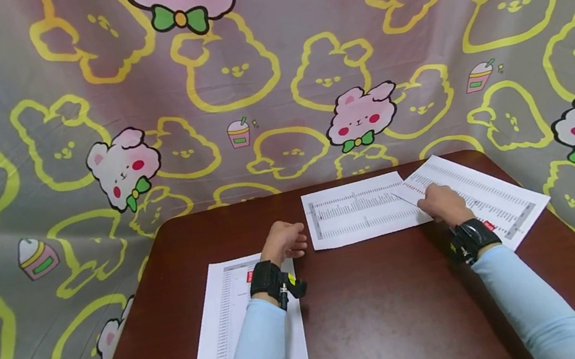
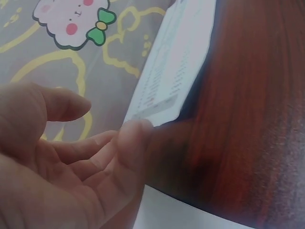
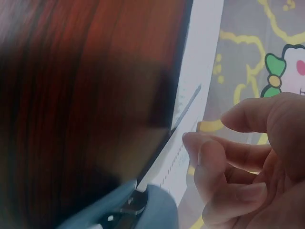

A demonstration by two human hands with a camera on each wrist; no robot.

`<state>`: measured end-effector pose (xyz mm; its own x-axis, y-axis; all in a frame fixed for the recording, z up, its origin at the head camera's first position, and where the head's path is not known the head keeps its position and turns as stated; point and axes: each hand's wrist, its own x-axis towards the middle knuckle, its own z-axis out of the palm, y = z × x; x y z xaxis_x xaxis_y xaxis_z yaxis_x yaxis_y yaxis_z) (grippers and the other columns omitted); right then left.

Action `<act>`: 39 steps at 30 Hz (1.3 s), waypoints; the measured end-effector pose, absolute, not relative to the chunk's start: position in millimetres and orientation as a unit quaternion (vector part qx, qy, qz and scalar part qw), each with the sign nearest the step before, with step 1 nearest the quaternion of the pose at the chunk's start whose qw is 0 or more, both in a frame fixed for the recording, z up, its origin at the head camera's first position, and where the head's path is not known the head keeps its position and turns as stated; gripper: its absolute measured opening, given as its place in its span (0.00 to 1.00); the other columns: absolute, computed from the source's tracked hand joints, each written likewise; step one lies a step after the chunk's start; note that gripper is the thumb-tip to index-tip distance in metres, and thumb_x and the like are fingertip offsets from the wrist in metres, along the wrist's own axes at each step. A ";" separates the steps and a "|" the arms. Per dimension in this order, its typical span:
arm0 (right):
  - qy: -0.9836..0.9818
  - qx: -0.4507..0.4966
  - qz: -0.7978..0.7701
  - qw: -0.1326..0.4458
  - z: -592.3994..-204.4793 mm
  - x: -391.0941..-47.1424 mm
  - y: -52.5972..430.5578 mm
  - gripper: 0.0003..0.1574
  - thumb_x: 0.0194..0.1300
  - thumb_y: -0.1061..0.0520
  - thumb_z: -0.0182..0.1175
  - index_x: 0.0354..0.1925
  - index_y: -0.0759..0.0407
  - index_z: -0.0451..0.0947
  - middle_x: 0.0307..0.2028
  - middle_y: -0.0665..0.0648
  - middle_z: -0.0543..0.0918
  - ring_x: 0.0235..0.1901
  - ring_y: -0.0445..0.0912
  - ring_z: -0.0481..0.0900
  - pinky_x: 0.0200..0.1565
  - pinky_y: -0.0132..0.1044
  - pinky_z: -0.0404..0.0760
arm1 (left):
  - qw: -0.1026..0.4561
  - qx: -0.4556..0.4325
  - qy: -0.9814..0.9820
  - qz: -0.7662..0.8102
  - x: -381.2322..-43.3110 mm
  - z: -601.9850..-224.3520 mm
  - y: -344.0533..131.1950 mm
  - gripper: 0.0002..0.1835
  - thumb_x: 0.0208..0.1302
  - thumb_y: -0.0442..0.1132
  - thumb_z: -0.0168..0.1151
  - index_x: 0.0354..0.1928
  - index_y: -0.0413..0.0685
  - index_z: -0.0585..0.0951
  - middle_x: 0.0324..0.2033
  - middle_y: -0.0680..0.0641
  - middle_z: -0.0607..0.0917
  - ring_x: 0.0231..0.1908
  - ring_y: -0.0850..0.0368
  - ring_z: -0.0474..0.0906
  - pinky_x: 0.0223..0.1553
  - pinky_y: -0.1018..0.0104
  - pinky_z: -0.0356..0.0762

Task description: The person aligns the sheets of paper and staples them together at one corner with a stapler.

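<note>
My left hand (image 1: 286,240) is over the far right corner of the left printed sheet (image 1: 228,339), near the middle printed sheet (image 1: 353,235). In the left wrist view, this hand's (image 2: 71,167) fingers bend loosely and its thumb stands apart, with nothing held. My right hand (image 1: 444,205) is over the right printed sheet (image 1: 462,177), whose left corner overlaps the middle one. From the right wrist view, the right hand (image 3: 248,167) has loosely bent fingers with a gap between thumb and forefinger. Nothing shows in its grasp; whether it touches paper, I cannot tell.
A dark reddish-brown table (image 1: 386,302) bears all three sheets. Behind and beside it hangs a grey curtain (image 1: 272,81) with cartoon prints. Small red labels (image 1: 249,275) mark the left and right sheets. Black straps with devices (image 1: 266,280) sit on both wrists.
</note>
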<state>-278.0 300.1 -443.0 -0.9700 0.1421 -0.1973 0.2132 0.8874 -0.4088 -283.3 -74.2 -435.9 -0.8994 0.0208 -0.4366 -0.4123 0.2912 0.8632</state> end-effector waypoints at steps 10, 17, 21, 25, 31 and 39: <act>0.973 0.088 -0.202 0.067 -445.5 -274.7 303.1 0.13 0.59 0.55 0.51 0.27 0.64 0.73 0.21 0.60 0.77 0.18 0.50 0.75 0.17 0.39 0.70 | 0.196 -0.123 0.778 0.584 -281.5 -441.6 -72.6 0.21 0.66 0.44 0.52 0.54 0.35 0.71 0.39 0.38 0.81 0.33 0.49 0.82 0.34 0.59 0.80; 0.969 0.104 -0.207 0.079 -451.7 -277.4 302.2 0.14 0.60 0.53 0.53 0.33 0.66 0.73 0.24 0.61 0.76 0.20 0.51 0.75 0.20 0.38 0.71 | 0.207 -0.128 0.773 0.585 -279.8 -446.3 -69.7 0.20 0.65 0.44 0.54 0.52 0.36 0.72 0.40 0.38 0.81 0.33 0.49 0.81 0.34 0.59 0.80; 0.970 0.099 -0.206 0.088 -455.0 -278.2 303.3 0.16 0.60 0.54 0.54 0.38 0.68 0.72 0.26 0.62 0.76 0.21 0.51 0.75 0.20 0.38 0.71 | 0.207 -0.130 0.775 0.582 -278.0 -452.1 -69.1 0.20 0.65 0.43 0.55 0.52 0.35 0.73 0.39 0.38 0.81 0.32 0.50 0.81 0.35 0.58 0.80; 0.970 0.094 -0.203 0.092 -454.9 -278.6 302.1 0.18 0.61 0.53 0.54 0.40 0.68 0.72 0.26 0.62 0.76 0.21 0.51 0.76 0.21 0.38 0.71 | 0.195 -0.131 0.782 0.578 -277.6 -455.8 -67.3 0.19 0.64 0.43 0.55 0.50 0.34 0.73 0.38 0.37 0.81 0.31 0.49 0.82 0.34 0.58 0.81; 0.968 0.100 -0.205 0.101 -457.0 -279.0 299.3 0.17 0.60 0.55 0.55 0.41 0.68 0.73 0.26 0.62 0.78 0.21 0.51 0.76 0.21 0.38 0.72 | 0.194 -0.136 0.791 0.564 -278.8 -461.0 -63.3 0.18 0.63 0.41 0.56 0.48 0.33 0.74 0.35 0.38 0.82 0.27 0.50 0.82 0.30 0.59 0.81; 0.968 0.103 -0.207 0.102 -458.1 -278.6 297.1 0.17 0.59 0.56 0.56 0.42 0.69 0.73 0.27 0.62 0.77 0.21 0.51 0.76 0.21 0.38 0.72 | 0.183 -0.141 0.798 0.556 -282.9 -465.3 -60.1 0.13 0.62 0.38 0.57 0.42 0.34 0.78 0.30 0.41 0.82 0.22 0.54 0.80 0.27 0.61 0.80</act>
